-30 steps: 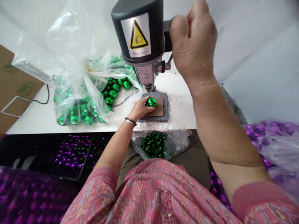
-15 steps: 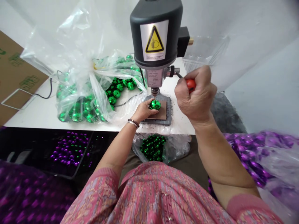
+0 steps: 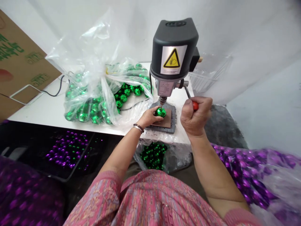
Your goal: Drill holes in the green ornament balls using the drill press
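Observation:
My left hand (image 3: 148,118) holds a shiny green bauble (image 3: 161,112) on a brown pad (image 3: 165,122), right under the bit of a black bench drill (image 3: 174,55). The pad lies on the drill's grey base plate (image 3: 173,129). The bit's tip is hard to see against the bauble. My right hand (image 3: 195,116) grips the red handle (image 3: 195,106) of the drill's feed lever, to the right of the drill column.
A clear plastic bag of green baubles (image 3: 94,106) lies left of the drill on a white table (image 3: 44,114). Below the table edge are a black crate of purple baubles (image 3: 67,150), a bag of green baubles (image 3: 153,156) and shiny purple baubles in plastic (image 3: 246,172).
My right hand has moved down with the red lever handle, from high beside the drill head to near the table. My left hand stays on the bauble. The whole view has shifted.

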Available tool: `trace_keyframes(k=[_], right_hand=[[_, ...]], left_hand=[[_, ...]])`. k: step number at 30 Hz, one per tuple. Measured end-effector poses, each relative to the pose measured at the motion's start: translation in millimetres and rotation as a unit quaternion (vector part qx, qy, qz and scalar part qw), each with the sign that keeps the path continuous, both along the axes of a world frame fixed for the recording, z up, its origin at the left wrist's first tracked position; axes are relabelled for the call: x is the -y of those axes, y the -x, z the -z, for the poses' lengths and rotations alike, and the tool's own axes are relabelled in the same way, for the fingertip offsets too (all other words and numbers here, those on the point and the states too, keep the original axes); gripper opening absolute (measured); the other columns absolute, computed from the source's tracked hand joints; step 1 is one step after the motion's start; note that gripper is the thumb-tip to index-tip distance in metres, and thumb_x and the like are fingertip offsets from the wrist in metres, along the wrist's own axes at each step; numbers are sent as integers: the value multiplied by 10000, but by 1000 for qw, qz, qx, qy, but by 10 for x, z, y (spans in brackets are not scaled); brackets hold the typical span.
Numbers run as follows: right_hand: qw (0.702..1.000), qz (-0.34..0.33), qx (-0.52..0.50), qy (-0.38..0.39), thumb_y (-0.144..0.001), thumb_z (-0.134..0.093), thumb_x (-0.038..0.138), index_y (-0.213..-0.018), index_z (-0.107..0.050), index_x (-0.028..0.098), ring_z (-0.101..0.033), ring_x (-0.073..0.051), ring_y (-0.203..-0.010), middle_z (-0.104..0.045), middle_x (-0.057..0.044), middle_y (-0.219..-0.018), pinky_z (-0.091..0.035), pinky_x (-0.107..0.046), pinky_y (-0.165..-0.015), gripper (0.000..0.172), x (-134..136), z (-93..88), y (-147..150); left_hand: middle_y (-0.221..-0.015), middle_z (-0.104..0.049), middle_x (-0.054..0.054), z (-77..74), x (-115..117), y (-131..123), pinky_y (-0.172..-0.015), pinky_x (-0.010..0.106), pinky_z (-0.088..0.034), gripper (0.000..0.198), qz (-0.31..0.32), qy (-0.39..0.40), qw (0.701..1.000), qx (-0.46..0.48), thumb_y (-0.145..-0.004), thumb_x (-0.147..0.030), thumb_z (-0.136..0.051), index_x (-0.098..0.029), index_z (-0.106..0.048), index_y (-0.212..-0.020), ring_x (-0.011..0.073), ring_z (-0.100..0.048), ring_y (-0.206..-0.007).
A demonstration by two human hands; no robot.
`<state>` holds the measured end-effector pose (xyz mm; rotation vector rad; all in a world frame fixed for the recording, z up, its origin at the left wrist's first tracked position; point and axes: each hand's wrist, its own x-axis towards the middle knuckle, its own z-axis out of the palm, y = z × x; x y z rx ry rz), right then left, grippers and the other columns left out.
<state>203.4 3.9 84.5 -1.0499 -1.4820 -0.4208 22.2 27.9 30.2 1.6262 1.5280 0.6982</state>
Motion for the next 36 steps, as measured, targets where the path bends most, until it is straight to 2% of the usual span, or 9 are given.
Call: trace_keyframes(k=[9,17,23,25,27,30,32,34,36], right_hand=[[996,-35,-71,-36,-921,-476,275,-881,-502,196,-544,-105,-659,-547,-4,-746,-458,-251,-627,92,17,120,114],[983,-46,-151,90,-882,-492,331,-760,-384,215,-415,-70,-626,-418,43,-670,-411,-238,-645,200,-169,-704,112],[978,-50,-160,127,-836,-473,377,-768,-369,224,-417,-80,-621,-421,37,-669,-407,-258,-636,197,-108,-765,105],[978,-47,-159,128,-820,-469,425,-776,-399,217,-433,-85,-630,-441,28,-682,-406,-271,-646,223,-90,-735,97],[978,-38,-157,132,-796,-477,454,-765,-419,216,-449,-91,-629,-460,22,-677,-404,-278,-641,247,-87,-724,83],[979,-30,-150,135,-770,-491,463,-751,-428,219,-464,-105,-607,-479,17,-660,-402,-279,-606,253,-94,-731,62],[981,-30,-140,129,-765,-497,460,-743,-426,222,-471,-108,-591,-483,18,-652,-406,-276,-589,250,-97,-735,51],[984,-31,-132,119,-765,-500,460,-733,-424,224,-479,-107,-576,-487,19,-645,-407,-270,-573,251,-99,-732,45],[985,-28,-128,115,-764,-506,463,-731,-430,226,-491,-111,-569,-505,15,-645,-402,-270,-559,252,-98,-722,39]], left_hand=[[-1208,-719,67,77,-24,26,-982,304,-491,772,6,-2,1000,-2,-698,-253,-809,-163,-558,-1422,218,-662,-1086],[-1222,-695,71,114,183,74,-1005,340,-490,682,-3,-61,998,1,-718,-283,-770,-169,-585,-1364,229,-642,-1114],[-1376,-607,123,50,438,497,-928,335,-536,790,105,-60,992,32,-668,-306,-813,-201,-551,-1406,213,-644,-1083],[-1313,-646,130,-57,362,710,-899,342,-547,600,44,-82,996,3,-781,-333,-728,-184,-600,-1347,198,-663,-1006],[-1274,-664,150,-201,224,948,-998,397,-507,420,-102,-159,979,-80,-853,-289,-644,-154,-657,-1250,236,-639,-1104],[-1423,-551,194,-401,2,1324,-1181,534,-309,500,-360,-266,867,-219,-823,-245,-667,-143,-608,-1308,348,-440,-1382],[-1515,-431,245,-466,-125,1559,-1183,597,-257,735,-472,-239,815,-235,-765,-304,-744,-120,-480,-1426,412,-349,-1435],[-1490,-424,306,-480,-244,1759,-1136,620,-296,935,-508,-174,818,-207,-696,-349,-811,-67,-373,-1473,457,-385,-1394],[-1352,-545,311,-492,-361,1907,-1073,590,-362,895,-487,-130,847,-167,-695,-322,-806,-16,-386,-1424,456,-483,-1296]])
